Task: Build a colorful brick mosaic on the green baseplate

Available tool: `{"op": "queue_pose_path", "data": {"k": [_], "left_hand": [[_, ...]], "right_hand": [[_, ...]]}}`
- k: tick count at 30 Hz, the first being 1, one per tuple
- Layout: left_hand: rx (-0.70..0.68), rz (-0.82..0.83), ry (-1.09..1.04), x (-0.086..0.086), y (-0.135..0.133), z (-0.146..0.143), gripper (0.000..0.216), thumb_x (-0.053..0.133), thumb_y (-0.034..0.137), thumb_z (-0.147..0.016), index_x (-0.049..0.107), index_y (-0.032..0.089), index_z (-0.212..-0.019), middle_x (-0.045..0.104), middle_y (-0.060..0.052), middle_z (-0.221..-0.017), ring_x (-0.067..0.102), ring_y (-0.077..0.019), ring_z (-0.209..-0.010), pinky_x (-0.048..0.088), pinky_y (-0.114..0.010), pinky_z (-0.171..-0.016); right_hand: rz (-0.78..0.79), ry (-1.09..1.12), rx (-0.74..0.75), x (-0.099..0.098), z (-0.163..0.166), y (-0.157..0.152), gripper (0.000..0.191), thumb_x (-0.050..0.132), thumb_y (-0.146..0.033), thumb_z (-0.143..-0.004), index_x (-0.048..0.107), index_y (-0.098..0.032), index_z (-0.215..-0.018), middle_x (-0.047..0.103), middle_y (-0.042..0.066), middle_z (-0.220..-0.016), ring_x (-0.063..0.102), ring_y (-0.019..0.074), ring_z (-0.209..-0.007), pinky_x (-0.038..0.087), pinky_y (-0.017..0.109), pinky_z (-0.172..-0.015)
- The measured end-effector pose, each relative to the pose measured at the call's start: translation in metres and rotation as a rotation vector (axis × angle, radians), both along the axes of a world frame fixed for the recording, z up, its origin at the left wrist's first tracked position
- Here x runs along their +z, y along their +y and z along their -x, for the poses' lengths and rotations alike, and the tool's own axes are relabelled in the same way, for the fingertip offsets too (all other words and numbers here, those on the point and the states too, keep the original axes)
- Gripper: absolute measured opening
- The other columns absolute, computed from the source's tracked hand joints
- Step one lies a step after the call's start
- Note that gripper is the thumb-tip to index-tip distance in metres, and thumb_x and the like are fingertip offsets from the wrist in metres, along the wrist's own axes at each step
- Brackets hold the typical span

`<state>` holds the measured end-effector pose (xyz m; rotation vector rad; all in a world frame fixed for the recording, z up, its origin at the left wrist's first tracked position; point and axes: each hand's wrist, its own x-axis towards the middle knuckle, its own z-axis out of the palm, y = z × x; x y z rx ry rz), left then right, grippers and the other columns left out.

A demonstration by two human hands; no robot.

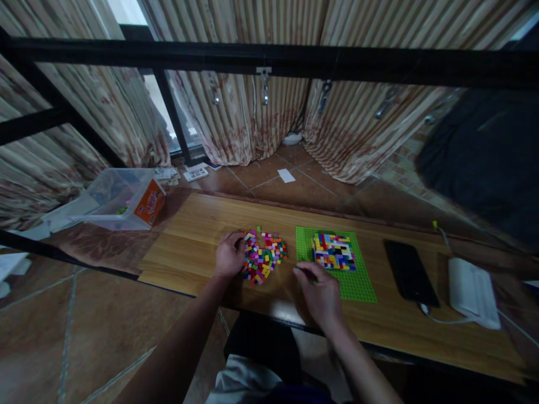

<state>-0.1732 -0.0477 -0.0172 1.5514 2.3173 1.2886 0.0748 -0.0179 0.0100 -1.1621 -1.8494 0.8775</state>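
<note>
A loose pile of small colourful toy bricks point(265, 255) lies on the wooden board. At the pile's left edge is my left hand point(230, 255), its fingers curled in against the bricks; whether one is between them is hidden. To the right, a green studded baseplate point(364, 289) carries a block built of many-coloured bricks point(334, 251). My right hand point(322, 293) is over the board at the baseplate's lower left, thumb and forefinger pinched together. What that pinch holds, if anything, is too small to make out.
Right of the baseplate lie a black phone point(410, 272) with a cable and a white device point(474, 292). A clear plastic box point(113, 196) with an orange label stands beyond the board's left end. A black metal bar point(295, 62) crosses in front of striped curtains point(248, 118).
</note>
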Motion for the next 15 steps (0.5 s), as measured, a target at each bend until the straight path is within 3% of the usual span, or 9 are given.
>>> {"op": "queue_pose_path", "data": {"k": [4,9,15], "left_hand": [[-0.005,0.007,-0.002,0.000,0.000,0.001,0.019,0.052,0.018,-0.084,0.069,0.020,-0.092,0.070,-0.008,-0.096,0.064,-0.0233,-0.095,0.052,-0.039,-0.089],[0.000,0.015,0.007,0.001,0.000,0.001,0.019,0.052,0.019,-0.084,0.069,0.019,-0.092,0.070,-0.008,-0.098,0.064,-0.0238,-0.096,0.052,-0.040,-0.091],[0.002,0.007,-0.015,0.001,0.000,0.000,0.020,0.051,0.018,-0.084,0.069,0.020,-0.092,0.070,-0.007,-0.098,0.064,-0.0226,-0.095,0.052,-0.039,-0.090]], "right_hand": [[-0.026,0.094,-0.098,0.009,-0.031,0.028,0.018,0.064,-0.036,-0.084,0.074,-0.022,-0.088,0.073,0.006,-0.093,0.068,0.0211,-0.088,0.052,0.036,-0.082],[-0.113,0.001,-0.201,0.015,-0.055,0.054,0.025,0.058,-0.037,-0.085,0.075,-0.019,-0.090,0.073,0.009,-0.095,0.068,0.0228,-0.088,0.052,0.039,-0.082],[-0.245,-0.221,-0.121,0.009,-0.057,0.075,0.029,0.051,-0.036,-0.086,0.074,-0.019,-0.090,0.074,0.010,-0.094,0.067,0.0236,-0.086,0.052,0.039,-0.081]]}}
